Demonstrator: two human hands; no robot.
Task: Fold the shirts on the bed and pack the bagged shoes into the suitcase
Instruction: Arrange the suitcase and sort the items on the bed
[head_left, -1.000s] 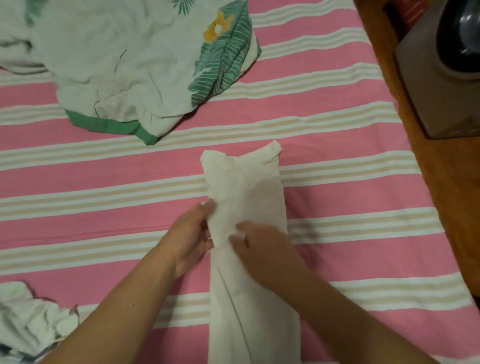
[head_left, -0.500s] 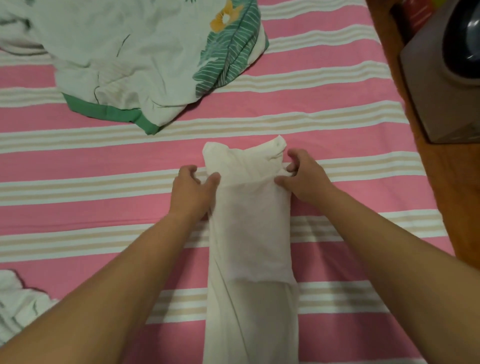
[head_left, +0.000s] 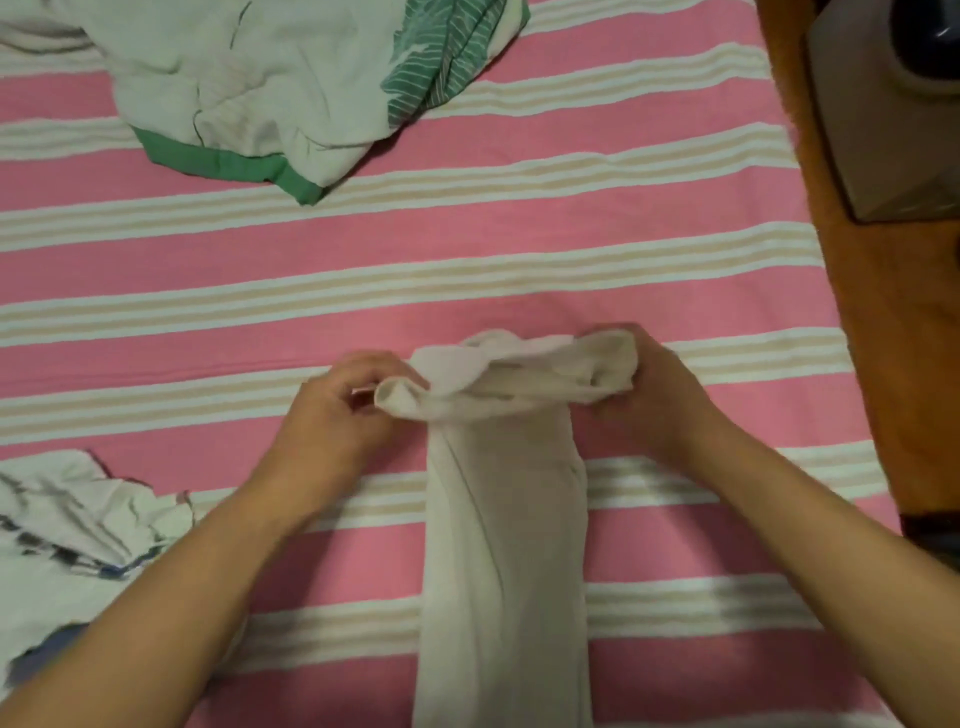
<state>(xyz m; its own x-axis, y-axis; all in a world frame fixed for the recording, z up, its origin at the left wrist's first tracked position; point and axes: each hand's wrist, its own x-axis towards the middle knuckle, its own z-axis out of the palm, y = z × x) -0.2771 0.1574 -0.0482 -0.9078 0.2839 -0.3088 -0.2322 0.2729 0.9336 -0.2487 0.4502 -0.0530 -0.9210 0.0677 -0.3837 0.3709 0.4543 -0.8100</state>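
Observation:
A cream shirt (head_left: 501, 561) lies as a long narrow strip down the middle of the pink striped bed (head_left: 467, 249). Its far end is rolled over into a thick bundle. My left hand (head_left: 337, 410) grips the left end of that roll with curled fingers. My right hand (head_left: 654, 395) grips the right end. A crumpled white shirt with a green hem and leaf print (head_left: 260, 88) lies at the far left. No shoes or suitcase are in view.
A crumpled white garment with dark lettering (head_left: 67, 530) lies at the near left edge of the bed. Beyond the bed's right edge is a wooden floor (head_left: 883, 322) with a grey box-like object (head_left: 893, 119) standing on it.
Both hands went from the shirt's sides to its far end and rolled that end back toward me. The strip now looks shorter, with a bundle at its top.

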